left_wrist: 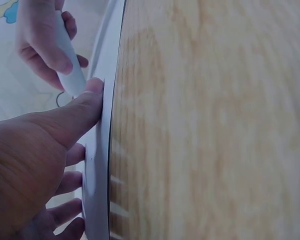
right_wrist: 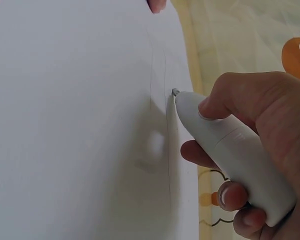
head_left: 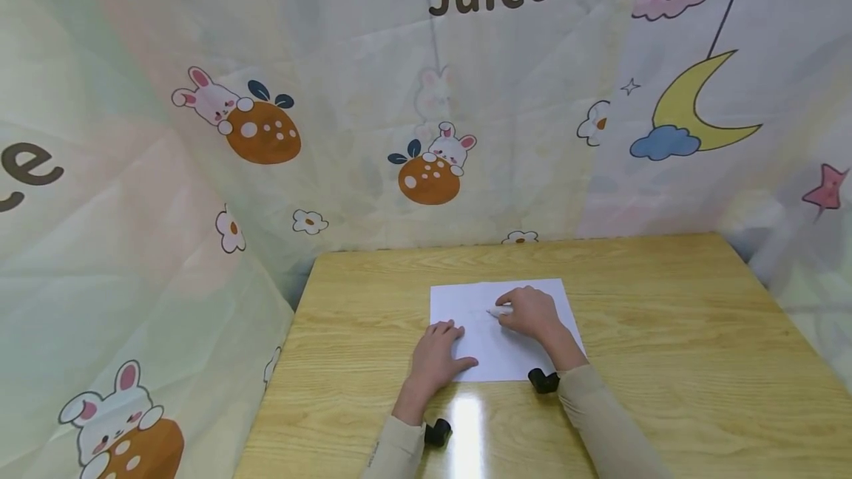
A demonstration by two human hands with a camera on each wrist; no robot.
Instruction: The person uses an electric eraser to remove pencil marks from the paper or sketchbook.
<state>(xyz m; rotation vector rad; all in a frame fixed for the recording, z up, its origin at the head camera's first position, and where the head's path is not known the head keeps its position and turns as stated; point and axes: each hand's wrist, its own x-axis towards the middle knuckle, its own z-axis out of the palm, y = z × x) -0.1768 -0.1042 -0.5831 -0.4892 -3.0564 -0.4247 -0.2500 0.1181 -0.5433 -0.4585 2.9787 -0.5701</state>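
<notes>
Evidently, the right hand [head_left: 530,312] gripped a white pen [right_wrist: 240,155] over the paper [head_left: 495,361] — which lay on the table [head_left: 685,338] — while the left hand [head_left: 435,357], fingers loosely spread, rested on its left side.

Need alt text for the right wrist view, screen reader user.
The right hand grips a thick, smooth white pen-shaped tool, its grey tip near thin, faint lines on a white sheet of paper. A fingertip of the left hand shows at the top edge.
</notes>
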